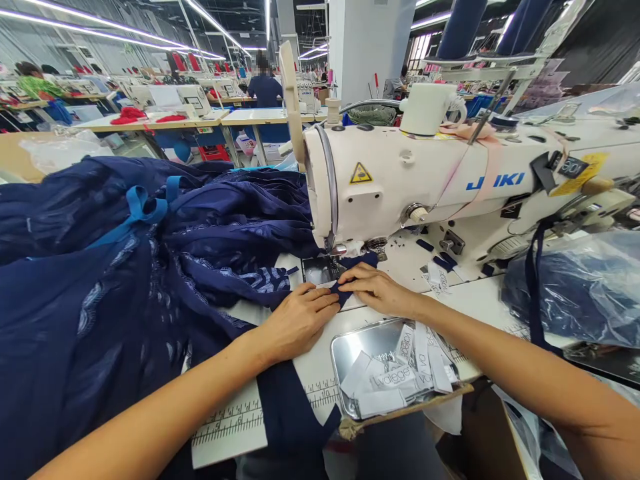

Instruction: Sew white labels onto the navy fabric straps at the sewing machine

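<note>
Head view: I note a navy garment [45,320] heaped across the left of frame. Centre, the left hand [306,321], fingers together and slightly bent, lies on a small navy piece [345,298]; the right hand [374,291], fingers half curled, touches its other side. Pinch or mere press, I cannot tell. Sewing machine [380,170], upper right. Step, I judge: aligning cloth; next move calls for steady, even guiding.
</note>
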Demonstrator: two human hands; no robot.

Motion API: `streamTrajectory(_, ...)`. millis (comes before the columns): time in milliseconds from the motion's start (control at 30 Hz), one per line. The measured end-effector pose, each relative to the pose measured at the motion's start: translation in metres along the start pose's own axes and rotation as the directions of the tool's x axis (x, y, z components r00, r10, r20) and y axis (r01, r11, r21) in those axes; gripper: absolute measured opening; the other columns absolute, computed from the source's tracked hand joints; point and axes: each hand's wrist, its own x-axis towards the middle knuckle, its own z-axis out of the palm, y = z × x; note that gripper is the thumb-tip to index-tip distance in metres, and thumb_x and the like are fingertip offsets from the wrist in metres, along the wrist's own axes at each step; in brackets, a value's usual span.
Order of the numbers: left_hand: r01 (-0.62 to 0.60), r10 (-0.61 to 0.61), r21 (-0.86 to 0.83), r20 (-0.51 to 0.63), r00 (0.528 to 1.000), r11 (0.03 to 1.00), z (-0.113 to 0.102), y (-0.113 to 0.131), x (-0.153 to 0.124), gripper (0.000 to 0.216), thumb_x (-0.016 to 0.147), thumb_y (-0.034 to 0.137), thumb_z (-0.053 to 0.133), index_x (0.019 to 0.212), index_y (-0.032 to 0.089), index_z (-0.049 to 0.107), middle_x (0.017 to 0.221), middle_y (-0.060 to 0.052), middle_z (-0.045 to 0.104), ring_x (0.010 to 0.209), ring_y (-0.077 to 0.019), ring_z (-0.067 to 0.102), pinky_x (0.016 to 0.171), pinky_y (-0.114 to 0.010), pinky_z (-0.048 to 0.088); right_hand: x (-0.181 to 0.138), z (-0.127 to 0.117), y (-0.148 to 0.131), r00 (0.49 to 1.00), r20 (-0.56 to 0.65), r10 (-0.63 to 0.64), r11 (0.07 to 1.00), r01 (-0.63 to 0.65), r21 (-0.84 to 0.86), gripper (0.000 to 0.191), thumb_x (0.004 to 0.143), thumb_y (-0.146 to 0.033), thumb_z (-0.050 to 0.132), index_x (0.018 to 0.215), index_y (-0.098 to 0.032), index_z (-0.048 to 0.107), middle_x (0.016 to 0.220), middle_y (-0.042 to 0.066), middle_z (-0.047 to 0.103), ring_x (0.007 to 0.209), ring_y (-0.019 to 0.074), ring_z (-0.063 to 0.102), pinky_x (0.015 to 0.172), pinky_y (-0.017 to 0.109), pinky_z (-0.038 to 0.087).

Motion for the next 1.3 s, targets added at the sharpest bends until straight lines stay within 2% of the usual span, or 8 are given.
streamTrajectory(200,0.005,-0.006,0.035,0.035,0.999,0.999,-0.001,0.002,0.002,0.027,0.078,0.009,0.044,0.101,0.013,0.057,0.110,-0.009,0.061,0.100,-0.0207,0.055,0.082,-0.035,0.042,0.000,0.000,-0.002,1.000,0.003,0.021,0.999,-0.021,0.043,0.030,0.083,-0.007,0.041,0.100,-0.019,0.063,0.103,0.005,0.060,0.094,0.0177,0.051,0.082,0.037,0.047)
streamTrajectory(333,-0.010,0.008,0.071,0.028,1.000,0.997,-0.002,0.004,0.002,0.026,0.079,0.009,0.043,0.101,0.013,0.057,0.108,-0.009,0.062,0.101,-0.0217,0.055,0.088,-0.040,0.040,0.003,0.001,-0.016,0.997,0.077,0.000,0.980,0.016,-0.198,0.030,0.083,-0.006,0.038,0.098,-0.015,0.062,0.101,0.010,0.059,0.090,0.0206,0.050,0.076,0.037,0.048)
streamTrajectory(433,0.005,-0.008,0.124,0.021,1.000,0.992,-0.011,0.003,0.000,0.026,0.077,0.008,0.044,0.099,0.013,0.057,0.099,-0.009,0.065,0.103,-0.0236,0.053,0.098,-0.051,0.028,0.003,0.006,-0.030,0.991,0.129,0.042,0.915,0.014,-0.404,0.028,0.083,-0.005,0.037,0.096,-0.010,0.062,0.100,0.013,0.058,0.085,0.0222,0.050,0.071,0.037,0.049)
streamTrajectory(567,0.028,-0.036,0.169,0.044,0.998,0.985,-0.023,-0.003,-0.005,0.016,0.074,0.008,0.048,0.081,0.015,0.060,0.092,-0.008,0.066,0.104,-0.0254,0.052,0.102,-0.058,0.015,0.000,0.006,-0.029,0.987,0.158,-0.008,0.878,0.082,-0.472,0.027,0.083,-0.005,0.040,0.102,-0.006,0.059,0.104,0.016,0.058,0.091,0.0233,0.051,0.076,0.036,0.050)
streamTrajectory(700,0.012,-0.015,0.055,0.061,0.998,0.998,-0.012,-0.007,-0.001,0.014,0.079,0.010,0.046,0.078,0.015,0.059,0.104,-0.007,0.064,0.101,-0.0198,0.056,0.096,-0.044,0.036,-0.002,0.000,-0.007,0.975,0.172,-0.139,0.867,0.204,-0.455,0.031,0.084,-0.004,0.037,0.108,-0.009,0.058,0.108,0.014,0.059,0.100,0.0223,0.053,0.084,0.037,0.050)
streamTrajectory(800,0.098,-0.098,0.017,0.002,0.995,0.995,0.004,-0.006,0.008,0.013,0.081,0.011,0.046,0.080,0.014,0.059,0.107,-0.007,0.063,0.096,-0.0174,0.059,0.085,-0.033,0.045,0.000,-0.003,0.010,0.974,0.160,-0.163,0.862,0.219,-0.457,0.031,0.084,-0.004,0.039,0.108,-0.007,0.058,0.111,0.016,0.059,0.103,0.0229,0.054,0.085,0.037,0.050)
streamTrajectory(933,0.158,-0.156,0.047,-0.043,0.987,0.986,0.013,-0.003,0.020,0.012,0.079,0.009,0.048,0.083,0.013,0.059,0.100,-0.007,0.066,0.094,-0.0188,0.060,0.083,-0.032,0.046,0.003,-0.003,0.022,0.980,0.134,-0.149,0.862,0.195,-0.468,0.032,0.083,-0.004,0.041,0.110,-0.009,0.057,0.114,0.016,0.058,0.106,0.0221,0.055,0.086,0.037,0.050)
streamTrajectory(1300,0.216,-0.212,0.119,-0.050,0.976,0.969,0.014,0.002,0.023,0.014,0.080,0.008,0.047,0.083,0.013,0.059,0.103,-0.010,0.064,0.096,-0.0207,0.059,0.084,-0.034,0.046,0.006,-0.001,0.029,0.974,0.094,-0.208,0.843,0.227,-0.488,0.031,0.084,-0.005,0.040,0.109,-0.006,0.059,0.113,0.016,0.059,0.104,0.0225,0.057,0.082,0.033,0.053)
